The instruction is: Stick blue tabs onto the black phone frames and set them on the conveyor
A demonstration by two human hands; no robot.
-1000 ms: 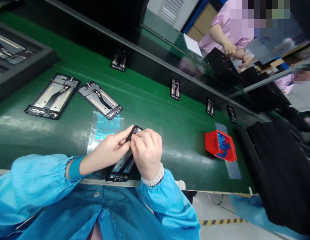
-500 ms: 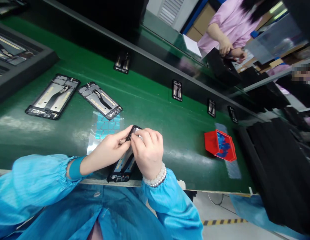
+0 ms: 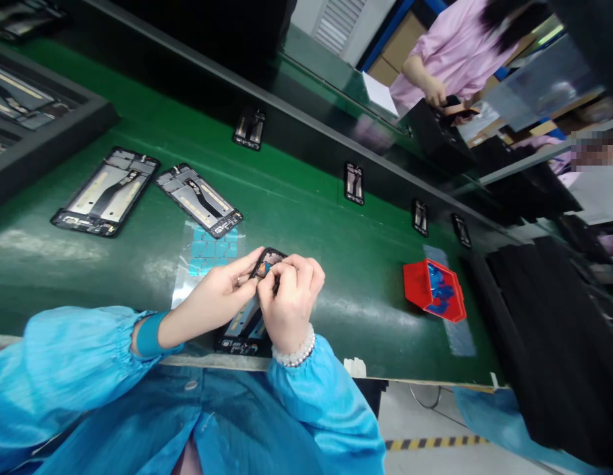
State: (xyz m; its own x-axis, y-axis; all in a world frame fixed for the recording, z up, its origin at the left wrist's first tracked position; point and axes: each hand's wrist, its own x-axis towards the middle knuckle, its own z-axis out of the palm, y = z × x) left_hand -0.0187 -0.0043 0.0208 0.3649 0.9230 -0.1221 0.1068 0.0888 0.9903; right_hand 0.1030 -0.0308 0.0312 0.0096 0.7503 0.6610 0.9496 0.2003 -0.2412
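You are gripping the phone frame point(image 3: 247, 316) at the table's near edge point(image 3: 138, 359) with your left hand point(image 3: 214, 300), while your right hand point(image 3: 289, 297) is pinching its top; it could be slipping off.

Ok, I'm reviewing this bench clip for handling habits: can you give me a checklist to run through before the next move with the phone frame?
1. Left hand steadies the phone frame: ok.
2. Right hand fingertips pinch at the frame's top end: ok.
3. Frame's lower end rests near the bench edge: ok, though close to it.
4. Small piece seated at the top end: cannot tell, fingers hide it.
5. Sheet of blue pads lies beside the left hand: ok.
6. Red bin stands apart on the right: ok.
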